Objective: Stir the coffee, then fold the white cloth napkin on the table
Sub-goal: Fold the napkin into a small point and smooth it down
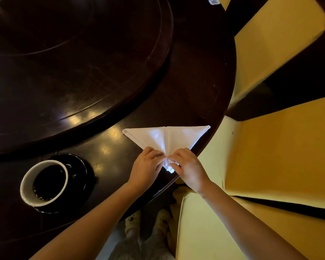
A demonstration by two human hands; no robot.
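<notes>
The white cloth napkin [165, 137] lies folded into a triangle near the round table's front right edge, its point toward me and a crease down its middle. My left hand [145, 169] and my right hand [189, 168] meet at that near point, each pinching the cloth there. At the left, a white cup of dark coffee [44, 182] stands on a black saucer [79, 166], apart from both hands. No spoon is visible.
The dark wooden table [195, 87] carries a large raised turntable [73, 62] filling its middle. Yellow-covered chairs [280, 156] stand close along the table's right side. My feet [148, 220] show below the table edge.
</notes>
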